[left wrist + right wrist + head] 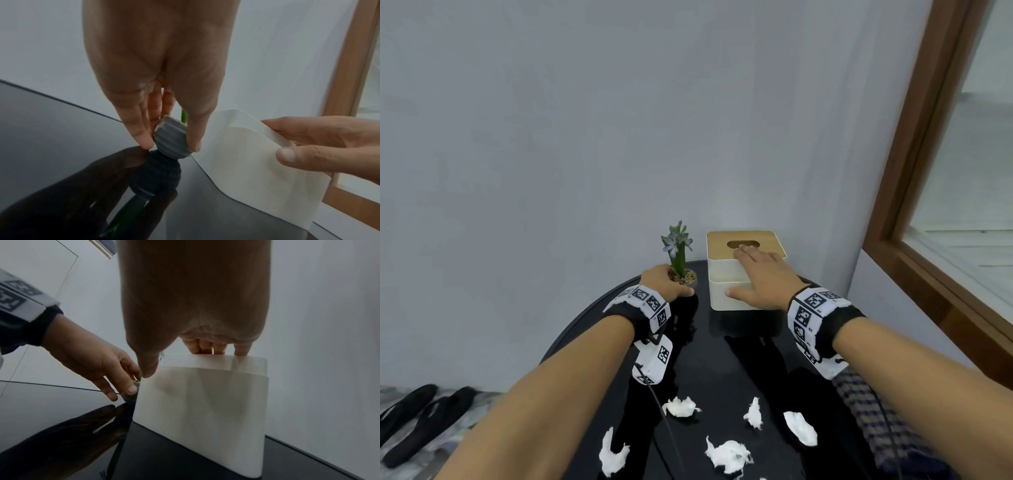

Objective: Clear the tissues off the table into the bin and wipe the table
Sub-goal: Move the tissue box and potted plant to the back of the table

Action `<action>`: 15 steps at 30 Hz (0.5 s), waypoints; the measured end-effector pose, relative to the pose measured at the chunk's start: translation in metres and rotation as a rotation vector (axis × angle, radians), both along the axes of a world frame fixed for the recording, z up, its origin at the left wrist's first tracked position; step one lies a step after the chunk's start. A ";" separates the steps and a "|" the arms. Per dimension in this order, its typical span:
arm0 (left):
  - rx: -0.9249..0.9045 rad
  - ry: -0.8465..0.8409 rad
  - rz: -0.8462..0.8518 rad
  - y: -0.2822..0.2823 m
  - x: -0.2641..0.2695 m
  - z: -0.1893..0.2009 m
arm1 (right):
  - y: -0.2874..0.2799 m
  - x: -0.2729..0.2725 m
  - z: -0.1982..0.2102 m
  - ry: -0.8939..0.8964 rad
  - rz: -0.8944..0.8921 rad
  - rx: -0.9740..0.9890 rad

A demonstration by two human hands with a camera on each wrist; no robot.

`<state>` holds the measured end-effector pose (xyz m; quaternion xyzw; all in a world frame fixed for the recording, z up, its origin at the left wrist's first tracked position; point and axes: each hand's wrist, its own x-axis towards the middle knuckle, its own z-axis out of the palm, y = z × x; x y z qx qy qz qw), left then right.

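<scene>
Table: a round, glossy black table [722,359] stands in a corner against a pale grey wall [585,137].
Tissues: five crumpled white tissues [729,455] lie scattered on the near part of the table, apart from one another and well apart from both hands.
Left hand: the left hand [666,282] grips a small grey ribbed plant pot [171,142] at the far left of the table, thumb on one side and fingers on the other; the pot sits on the tabletop.
Plant: a green stem with pale purple flowers [677,245] rises upright from the pot.
Right hand: the right hand [763,279] holds a white tissue box [726,291] with a wooden lid, fingers laid over the lid near its oval slot and thumb pressed to the near side.
Box position: it stands on the table just beside the pot, to its right.
Cloth: a checked cloth [873,411] lies at the table's right edge.
Floor: dark sandals [421,418] lie at lower left.
Window: a brown wooden window frame [914,171] is on the right.
</scene>
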<state>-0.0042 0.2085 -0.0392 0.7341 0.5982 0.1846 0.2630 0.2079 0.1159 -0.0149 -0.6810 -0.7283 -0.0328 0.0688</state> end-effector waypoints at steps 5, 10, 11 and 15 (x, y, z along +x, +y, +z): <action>-0.022 -0.033 0.001 0.007 -0.001 -0.005 | 0.002 0.000 -0.004 0.013 0.009 0.020; -0.040 -0.095 0.010 0.010 -0.002 -0.009 | 0.003 -0.001 -0.005 0.017 -0.001 0.042; -0.041 -0.107 0.012 0.011 -0.002 -0.010 | 0.003 -0.001 -0.006 0.017 -0.004 0.042; -0.047 -0.134 0.018 0.012 -0.002 -0.013 | 0.003 -0.002 -0.008 0.027 -0.017 0.047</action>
